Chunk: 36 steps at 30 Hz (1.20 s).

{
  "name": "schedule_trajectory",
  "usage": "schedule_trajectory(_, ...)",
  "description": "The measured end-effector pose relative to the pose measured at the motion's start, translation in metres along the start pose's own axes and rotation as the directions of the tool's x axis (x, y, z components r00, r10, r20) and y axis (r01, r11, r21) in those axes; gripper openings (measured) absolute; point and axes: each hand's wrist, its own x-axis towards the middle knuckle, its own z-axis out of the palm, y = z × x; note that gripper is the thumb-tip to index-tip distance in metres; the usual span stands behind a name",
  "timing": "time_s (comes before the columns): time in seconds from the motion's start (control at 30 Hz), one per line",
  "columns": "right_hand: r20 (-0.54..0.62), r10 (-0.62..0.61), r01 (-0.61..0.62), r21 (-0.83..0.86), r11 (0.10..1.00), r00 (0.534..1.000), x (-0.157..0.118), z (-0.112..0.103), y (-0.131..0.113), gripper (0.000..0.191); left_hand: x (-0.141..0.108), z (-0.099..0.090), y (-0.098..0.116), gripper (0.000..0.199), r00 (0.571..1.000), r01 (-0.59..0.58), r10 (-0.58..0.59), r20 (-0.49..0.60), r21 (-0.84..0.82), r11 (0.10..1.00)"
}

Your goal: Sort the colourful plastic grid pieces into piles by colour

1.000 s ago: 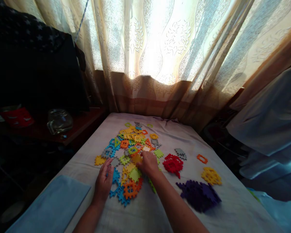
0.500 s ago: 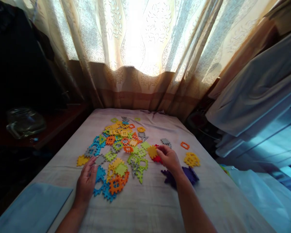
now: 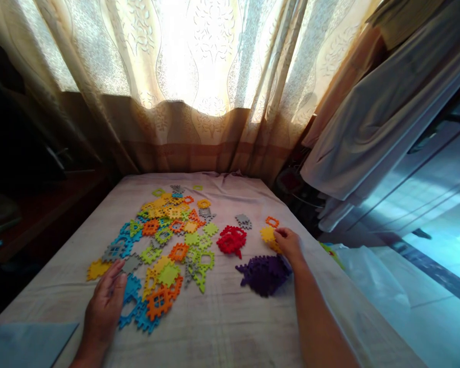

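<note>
My right hand [image 3: 289,244] pinches a yellow toothed piece [image 3: 268,235] over the small yellow group at the right of the table. My left hand [image 3: 108,296] rests beside the blue pieces [image 3: 130,309], fingers apart, near a grey piece [image 3: 132,263]. A red pile [image 3: 232,240] lies right of the middle. Dark purple pieces [image 3: 265,275] form a heap just below my right hand. Mixed yellow, green, orange, blue and grey pieces spread over the left half, among them an orange one [image 3: 159,302] and a light green one [image 3: 168,274].
A pale cloth [image 3: 214,332] covers the table. Grey pieces [image 3: 244,221] and an orange frame [image 3: 272,221] lie toward the right back. A light blue flat item [image 3: 30,342] sits at the near left corner. Curtains [image 3: 176,122] hang behind; clothes [image 3: 360,133] hang at the right.
My right hand has moved right with the yellow piece, from beside the red pile to the yellow group. The view has turned right. My left hand stays by the blue pieces.
</note>
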Motion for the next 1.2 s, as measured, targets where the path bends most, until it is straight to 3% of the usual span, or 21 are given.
schedule_trajectory(0.23, -0.065, 0.011, -0.024, -0.21, 0.977, 0.998, -0.006, -0.012, 0.0, 0.021, 0.0, 0.002, -0.003, 0.052, 0.999, -0.042, 0.042, -0.015, 0.005, 0.999)
schedule_trajectory(0.37, -0.055, -0.089, 0.07, -0.283, 0.957, 0.994, -0.016, -0.015, -0.018, 0.031, -0.001, 0.003, -0.002, 0.047, 0.997, -0.075, 0.076, -0.023, 0.008, 0.997)
schedule_trajectory(0.53, -0.01, -0.226, 0.221, -0.187, 0.957, 0.974, -0.04, -0.002, -0.062, 0.03, -0.004, 0.002, 0.0, 0.043, 0.997, -0.067, 0.067, -0.025, 0.009, 0.998)
schedule_trajectory(0.7, 0.141, -0.341, 0.348, -0.03, 0.937, 0.93, -0.08, 0.03, -0.099, 0.029, -0.005, 0.003, -0.001, 0.043, 0.997, -0.073, 0.073, -0.029, 0.013, 0.997)
schedule_trajectory(0.87, 0.357, -0.468, 0.469, 0.089, 0.879, 0.809, -0.132, 0.072, -0.12, 0.022, -0.006, 0.003, -0.002, 0.043, 0.998, -0.059, 0.059, -0.026, -0.015, 0.998)
schedule_trajectory(1.0, 0.506, -0.548, 0.581, 0.108, 0.807, 0.666, -0.172, 0.103, -0.138, 0.02, -0.006, 0.004, -0.003, 0.042, 0.998, -0.055, 0.054, -0.029, -0.03, 0.998)
schedule_trajectory(1.2, 0.712, -0.534, 0.735, 0.038, 0.677, 0.456, -0.208, 0.131, -0.167, 0.023, -0.006, 0.004, -0.006, 0.043, 0.998, -0.06, 0.057, -0.035, -0.063, 0.996)
